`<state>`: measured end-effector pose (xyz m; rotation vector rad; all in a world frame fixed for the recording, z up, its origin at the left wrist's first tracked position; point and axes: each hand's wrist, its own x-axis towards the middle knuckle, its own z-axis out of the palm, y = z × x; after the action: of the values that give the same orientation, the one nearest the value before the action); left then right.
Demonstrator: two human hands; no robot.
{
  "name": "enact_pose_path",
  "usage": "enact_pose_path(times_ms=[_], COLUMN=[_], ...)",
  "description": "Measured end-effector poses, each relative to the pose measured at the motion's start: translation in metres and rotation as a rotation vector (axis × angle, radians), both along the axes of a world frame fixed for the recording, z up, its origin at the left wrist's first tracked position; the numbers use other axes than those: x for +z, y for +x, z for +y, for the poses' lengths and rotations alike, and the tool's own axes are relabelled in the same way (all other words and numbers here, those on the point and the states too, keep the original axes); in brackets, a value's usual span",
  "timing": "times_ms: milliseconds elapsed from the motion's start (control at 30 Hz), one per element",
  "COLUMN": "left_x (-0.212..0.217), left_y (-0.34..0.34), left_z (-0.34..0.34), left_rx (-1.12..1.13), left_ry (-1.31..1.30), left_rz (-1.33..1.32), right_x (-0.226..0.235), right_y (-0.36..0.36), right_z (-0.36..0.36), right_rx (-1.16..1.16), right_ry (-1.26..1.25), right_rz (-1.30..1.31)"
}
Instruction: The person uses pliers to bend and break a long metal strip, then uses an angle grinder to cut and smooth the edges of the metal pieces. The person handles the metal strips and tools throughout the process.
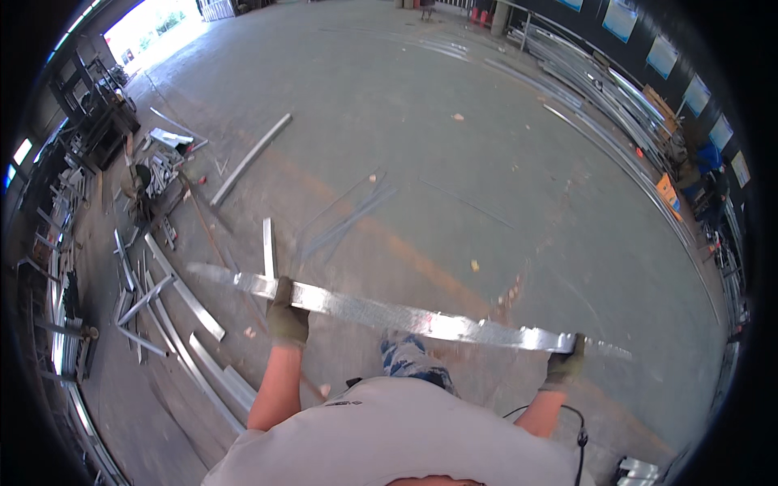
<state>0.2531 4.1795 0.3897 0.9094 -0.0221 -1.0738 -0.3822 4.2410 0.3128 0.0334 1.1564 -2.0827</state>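
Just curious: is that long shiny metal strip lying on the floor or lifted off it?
Lifted: the metal strip is held crosswise by the left hand and right hand.

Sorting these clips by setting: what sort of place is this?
Probably a metal workshop or factory hall: a wide concrete floor, metal strips lying about, and gloved left hand and right hand carrying a long metal strip.

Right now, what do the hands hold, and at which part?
One long metal strip: left hand grips near its left end, right hand near its right end.
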Motion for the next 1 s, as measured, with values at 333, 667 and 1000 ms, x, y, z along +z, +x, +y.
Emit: enact_pose_path(times_ms=[333, 667, 1000], left_x=[0.038, 0.013, 0.028], left_y=[0.047, 0.103, 0.085], left_z=[-0.205, -0.481, -0.725], left_rx=[0.14, 0.207, 0.056], left_ry=[-0.024, -0.123, -0.033], left_rz=[-0.228, -0.112, -0.03], right_x=[0.029, 0.05, 0.041], right_y=[0.055, 0.1, 0.094], right_z=[-0.248, -0.525, -0.734], right_rx=[0.088, 0.095, 0.033], right_ry=[-0.049, -0.086, -0.047], right_rz=[-0.064, -0.012, -0.028])
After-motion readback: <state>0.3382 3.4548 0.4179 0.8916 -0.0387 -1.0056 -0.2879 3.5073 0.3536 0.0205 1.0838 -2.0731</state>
